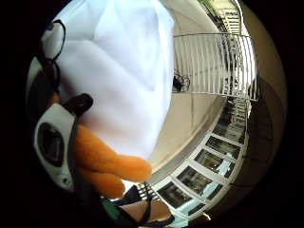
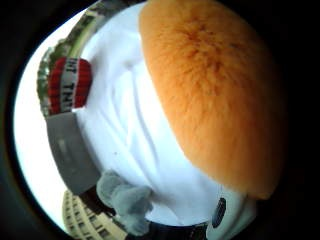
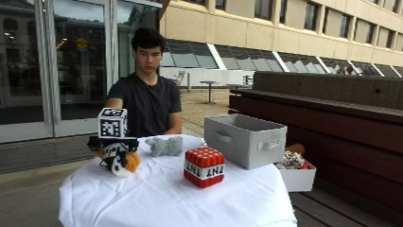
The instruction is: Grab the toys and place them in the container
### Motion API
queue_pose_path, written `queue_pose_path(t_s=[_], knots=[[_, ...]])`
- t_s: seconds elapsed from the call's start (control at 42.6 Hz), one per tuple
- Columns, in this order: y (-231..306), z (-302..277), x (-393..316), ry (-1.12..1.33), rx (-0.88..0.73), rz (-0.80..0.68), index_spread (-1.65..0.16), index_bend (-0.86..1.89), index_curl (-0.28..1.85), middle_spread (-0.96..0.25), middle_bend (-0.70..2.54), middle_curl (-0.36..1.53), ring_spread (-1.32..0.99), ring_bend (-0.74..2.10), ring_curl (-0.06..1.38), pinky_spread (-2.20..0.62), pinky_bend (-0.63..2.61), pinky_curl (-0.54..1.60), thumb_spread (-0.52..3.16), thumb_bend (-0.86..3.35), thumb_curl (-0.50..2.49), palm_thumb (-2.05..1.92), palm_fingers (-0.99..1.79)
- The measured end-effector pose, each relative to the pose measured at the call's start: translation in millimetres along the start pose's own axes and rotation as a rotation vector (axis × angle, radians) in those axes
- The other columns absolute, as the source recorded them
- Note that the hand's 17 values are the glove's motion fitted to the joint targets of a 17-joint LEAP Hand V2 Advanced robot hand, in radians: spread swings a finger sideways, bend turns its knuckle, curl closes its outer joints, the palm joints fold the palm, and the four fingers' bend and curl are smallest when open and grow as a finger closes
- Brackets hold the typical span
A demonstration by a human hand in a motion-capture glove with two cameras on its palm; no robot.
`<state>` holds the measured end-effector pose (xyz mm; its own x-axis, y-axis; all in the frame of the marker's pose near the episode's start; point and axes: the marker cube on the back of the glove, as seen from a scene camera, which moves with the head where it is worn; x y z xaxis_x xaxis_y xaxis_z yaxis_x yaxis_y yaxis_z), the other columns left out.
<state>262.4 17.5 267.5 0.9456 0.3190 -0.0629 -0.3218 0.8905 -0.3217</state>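
Orange plush toy [image 3: 123, 162] is gripped in my gloved right hand [image 3: 113, 150], fingers curled round it, low over the white tablecloth [image 3: 157, 198] at the table's left side. Grey plush toy [image 3: 165, 146] lies farther back; red TNT block [image 3: 204, 166] stands near centre. Grey fabric container [image 3: 245, 139] sits to the right, beside a white box [image 3: 297, 175].

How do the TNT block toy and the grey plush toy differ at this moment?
The TNT block is a red cube with a white lettered band; the grey plush toy is soft, rounded and plain grey. The block stands nearer the table's front edge; the plush lies farther back, toward the person. Both rest on the white tablecloth, untouched, outside the grey container.
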Motion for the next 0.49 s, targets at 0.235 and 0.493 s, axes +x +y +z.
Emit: queue_pose_path(t_s=[0.235, 0.493], knots=[[7.7, -39.4, -9.1, 0.008, -0.035, -0.040, -0.33, 0.41, 0.09, -0.27, 1.35, 0.62, -0.33, 1.53, 0.53, -0.47, 1.10, 0.32, 0.64, 0.56, 0.62, 0.88, 0.93], [43.2, -173.1, -79.4, -0.046, 0.155, -0.126, -0.35, 0.37, 0.13, -0.31, 1.19, 0.63, -0.35, 1.48, 0.52, -0.47, 1.09, 0.34, 0.43, 0.42, 0.67, 0.72, 0.90]])
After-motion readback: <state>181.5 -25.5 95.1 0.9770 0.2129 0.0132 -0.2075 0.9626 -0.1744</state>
